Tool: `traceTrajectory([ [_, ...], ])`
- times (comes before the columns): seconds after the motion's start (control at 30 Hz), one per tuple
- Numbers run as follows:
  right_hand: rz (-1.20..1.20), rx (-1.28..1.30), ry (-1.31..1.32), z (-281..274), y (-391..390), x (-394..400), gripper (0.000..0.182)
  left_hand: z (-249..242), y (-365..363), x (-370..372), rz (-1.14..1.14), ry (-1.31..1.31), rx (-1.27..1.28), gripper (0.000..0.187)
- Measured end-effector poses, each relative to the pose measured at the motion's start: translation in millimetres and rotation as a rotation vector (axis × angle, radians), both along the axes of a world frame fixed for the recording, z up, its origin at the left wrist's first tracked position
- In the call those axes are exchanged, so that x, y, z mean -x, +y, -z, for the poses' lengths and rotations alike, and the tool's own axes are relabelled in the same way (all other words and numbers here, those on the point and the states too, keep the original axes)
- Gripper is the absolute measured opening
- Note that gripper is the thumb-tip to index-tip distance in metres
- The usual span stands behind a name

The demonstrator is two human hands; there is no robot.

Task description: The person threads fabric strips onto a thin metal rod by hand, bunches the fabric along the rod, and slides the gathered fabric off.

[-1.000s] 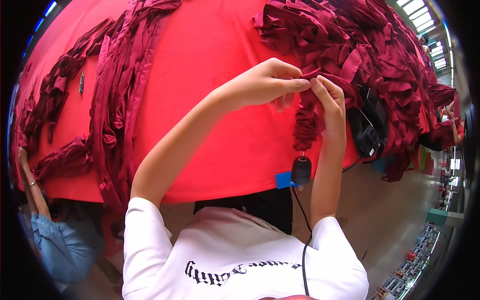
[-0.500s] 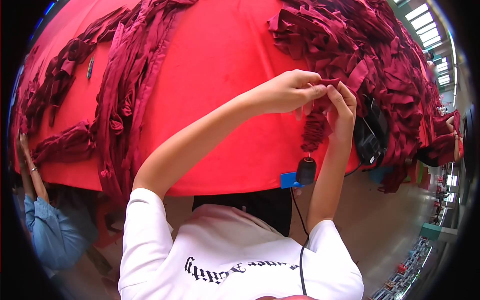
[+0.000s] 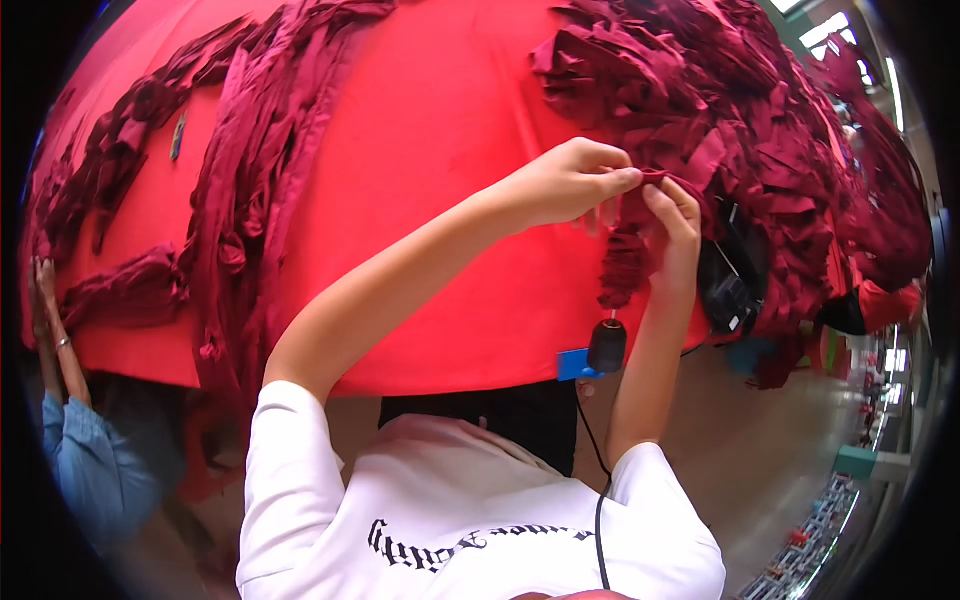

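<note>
Thumb and fingers of my left hand (image 3: 590,180) pinch one end of a maroon fabric strip (image 3: 655,177). My right hand (image 3: 675,210) grips the same strip a short way to the right, its thumb and fingers closed on it. Just below my hands, a bunched maroon fabric tube (image 3: 622,265) is gathered around a thin upright metal rod, which shows only at its lower end. The rod rises from a black holder (image 3: 607,347) at the table edge, beside a blue plate (image 3: 573,364). How the strip joins the bunched fabric is hidden by my fingers.
A large heap of maroon strips (image 3: 740,130) covers the right of the red table (image 3: 420,270). A black device (image 3: 732,285) with a cable lies beside my right wrist. Long maroon strips (image 3: 250,170) run along the left, where another person's hands (image 3: 47,290) touch fabric.
My hands have moved slightly apart, with the strip stretched between them; my right fingers are more curled. At the far right, a bundle of maroon fabric now appears raised. The view has shifted a little.
</note>
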State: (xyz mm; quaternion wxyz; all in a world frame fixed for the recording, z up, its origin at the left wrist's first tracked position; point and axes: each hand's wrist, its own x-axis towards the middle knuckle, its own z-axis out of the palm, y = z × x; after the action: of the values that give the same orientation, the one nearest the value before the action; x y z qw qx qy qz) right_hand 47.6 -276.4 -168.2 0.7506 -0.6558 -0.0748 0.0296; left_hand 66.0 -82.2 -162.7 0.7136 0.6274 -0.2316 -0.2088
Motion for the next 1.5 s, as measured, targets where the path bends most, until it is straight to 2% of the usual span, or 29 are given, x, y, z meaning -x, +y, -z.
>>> traceTrajectory([
  [0.07,0.088,0.040,0.012,-2.0,6.0,6.4,0.014,1.5,-1.9,-1.4,-0.010,-0.014,0.053,0.029],
  [0.27,-0.090,0.050,-0.014,1.5,-3.7,2.3,0.018,-1.5,0.0,-1.3,0.012,-0.016,0.004,0.030],
  [0.47,-0.053,-0.052,-0.080,11.9,3.5,-4.2,0.018,-2.2,4.7,-4.3,0.013,0.000,-0.048,0.031],
  [0.63,-0.112,0.050,-0.120,9.8,5.2,-3.9,0.020,-3.0,12.7,-7.9,0.064,0.052,-0.023,0.030],
  [0.7,-0.121,0.031,-0.136,10.5,5.1,-4.2,0.022,-2.9,15.4,-9.8,0.143,0.033,-0.075,0.030],
  [0.77,-0.142,0.046,-0.164,8.7,5.1,-4.4,0.023,-0.6,14.9,-4.0,0.318,0.057,-0.119,0.031],
  [0.83,-0.165,0.062,-0.184,5.1,3.3,-1.2,0.024,6.6,14.5,-2.0,0.294,0.082,-0.052,0.031],
  [0.97,-0.219,0.111,-0.173,3.0,3.0,-1.6,0.024,-2.0,18.6,-5.0,0.331,0.092,-0.139,0.030],
  [1.1,-0.262,0.058,-0.224,6.0,5.7,-2.5,0.023,-4.2,16.8,-4.3,0.237,0.084,-0.134,0.029],
  [1.17,-0.192,0.122,-0.133,1.5,-0.4,-0.1,0.021,-3.8,17.7,-6.7,0.167,0.054,-0.117,0.028],
  [1.27,-0.039,0.073,-0.231,10.1,2.3,-6.3,0.021,-7.9,15.4,-5.0,0.098,0.009,-0.086,0.029],
  [1.4,0.023,-0.001,-0.220,15.1,5.8,-7.8,0.023,-3.4,7.1,0.5,0.020,-0.010,-0.028,0.030],
  [1.5,0.145,0.061,-0.256,9.4,11.3,-6.4,0.024,-5.5,4.0,1.5,-0.057,-0.018,-0.036,0.032],
])
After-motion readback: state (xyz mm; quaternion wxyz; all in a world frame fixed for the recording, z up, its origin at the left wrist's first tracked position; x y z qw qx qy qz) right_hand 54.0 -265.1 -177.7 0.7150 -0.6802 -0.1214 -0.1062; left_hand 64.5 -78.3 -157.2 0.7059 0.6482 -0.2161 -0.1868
